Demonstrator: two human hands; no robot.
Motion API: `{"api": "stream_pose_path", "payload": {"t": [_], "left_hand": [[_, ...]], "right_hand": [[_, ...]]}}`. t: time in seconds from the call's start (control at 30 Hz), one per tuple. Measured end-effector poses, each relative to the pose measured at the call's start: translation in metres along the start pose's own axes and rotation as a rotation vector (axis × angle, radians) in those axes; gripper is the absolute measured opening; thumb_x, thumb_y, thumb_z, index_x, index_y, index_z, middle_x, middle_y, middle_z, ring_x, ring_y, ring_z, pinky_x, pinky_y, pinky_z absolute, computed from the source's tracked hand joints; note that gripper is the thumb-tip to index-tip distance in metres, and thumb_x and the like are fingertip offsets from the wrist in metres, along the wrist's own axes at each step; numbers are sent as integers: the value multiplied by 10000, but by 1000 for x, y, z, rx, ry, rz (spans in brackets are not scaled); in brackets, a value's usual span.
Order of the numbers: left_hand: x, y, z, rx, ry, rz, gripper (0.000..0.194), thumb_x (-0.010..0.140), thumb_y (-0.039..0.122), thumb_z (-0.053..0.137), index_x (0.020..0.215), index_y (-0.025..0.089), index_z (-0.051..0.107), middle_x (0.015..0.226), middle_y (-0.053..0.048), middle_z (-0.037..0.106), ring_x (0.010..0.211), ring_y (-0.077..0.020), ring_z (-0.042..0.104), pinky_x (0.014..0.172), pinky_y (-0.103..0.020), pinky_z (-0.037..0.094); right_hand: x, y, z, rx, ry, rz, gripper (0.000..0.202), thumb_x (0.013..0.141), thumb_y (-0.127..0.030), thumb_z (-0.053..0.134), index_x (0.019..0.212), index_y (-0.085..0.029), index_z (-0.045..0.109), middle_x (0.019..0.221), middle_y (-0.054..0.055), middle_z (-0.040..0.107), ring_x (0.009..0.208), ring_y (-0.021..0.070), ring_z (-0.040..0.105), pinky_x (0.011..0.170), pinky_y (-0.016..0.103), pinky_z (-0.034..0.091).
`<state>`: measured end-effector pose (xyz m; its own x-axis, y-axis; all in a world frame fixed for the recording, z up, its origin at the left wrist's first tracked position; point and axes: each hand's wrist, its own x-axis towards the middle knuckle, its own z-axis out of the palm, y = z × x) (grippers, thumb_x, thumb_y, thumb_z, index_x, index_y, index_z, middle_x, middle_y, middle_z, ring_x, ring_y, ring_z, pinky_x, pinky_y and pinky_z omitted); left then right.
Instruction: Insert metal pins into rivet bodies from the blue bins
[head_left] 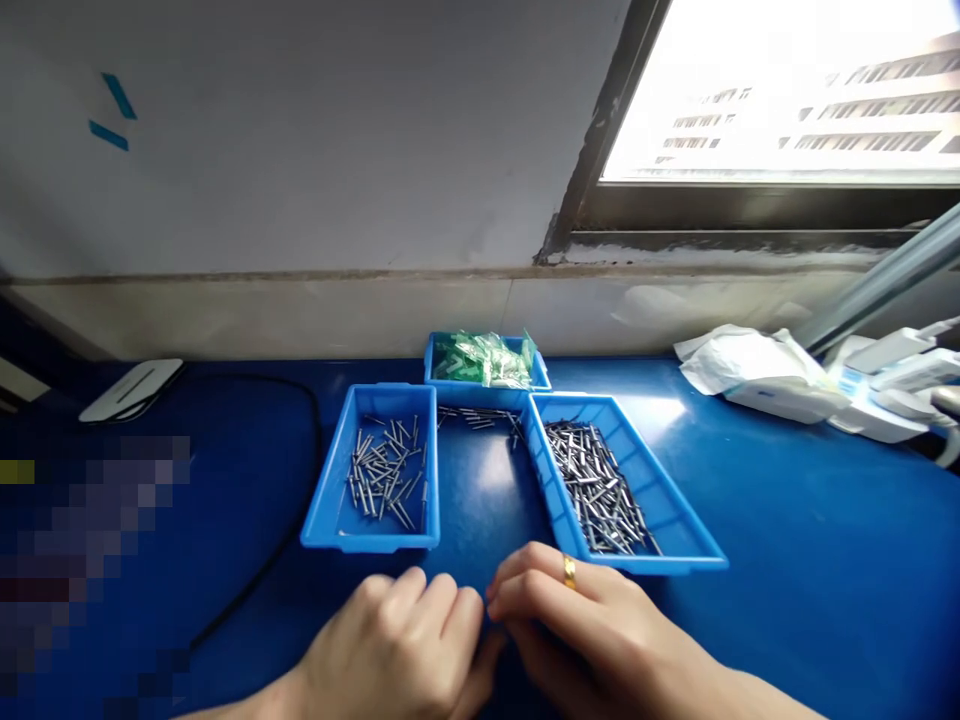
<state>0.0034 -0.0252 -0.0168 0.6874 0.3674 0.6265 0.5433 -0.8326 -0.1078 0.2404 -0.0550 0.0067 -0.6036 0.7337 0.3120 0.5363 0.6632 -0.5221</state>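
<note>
My left hand (405,645) and my right hand (577,625) meet at the table's front, their fingers curled and fingertips close together. Whatever they pinch, if anything, is hidden behind the fingers. A gold ring (569,572) is on my right hand. Just beyond my left hand stands a blue tray (324,495) with loose, thin nail-like metal pieces (382,465). Past my right hand is another blue tray (675,520), holding a denser heap of slim metal pieces (596,490).
Behind stands a third blue tray (487,393) with green and clear plastic packets (487,358). More metal pieces (480,416) lie in front of it. A black cable (313,450) runs along the left from a white device (133,390). White packaging (757,370) lies at right.
</note>
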Motion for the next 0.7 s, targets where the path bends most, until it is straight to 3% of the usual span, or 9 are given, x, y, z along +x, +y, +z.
{"api": "stream_pose_path", "payload": {"t": [0.27,0.47,0.7], "left_hand": [[4,-6,-7,-149,-145,39,549,1256,103,313,793,239,575,636,50,574,502,-150,558,444,-363,357],[2,-11,-10,-262,-190,35,502,1266,129,402,826,212,630,665,40,610,534,-158,555,459,-372,377],[7,-14,-15,-316,-183,45,433,1249,152,491,870,182,699,715,29,666,566,-158,592,467,-362,416]], "right_hand": [[-11,14,2,-35,-72,11,412,929,120,549,1098,-223,703,1000,41,801,823,186,792,735,239,635],[-16,10,0,-264,32,-79,386,930,89,493,1017,-242,672,915,46,816,663,181,760,610,253,592],[-20,18,7,-96,-24,-69,353,966,66,448,970,-268,562,772,-34,677,548,131,625,517,257,472]]}}
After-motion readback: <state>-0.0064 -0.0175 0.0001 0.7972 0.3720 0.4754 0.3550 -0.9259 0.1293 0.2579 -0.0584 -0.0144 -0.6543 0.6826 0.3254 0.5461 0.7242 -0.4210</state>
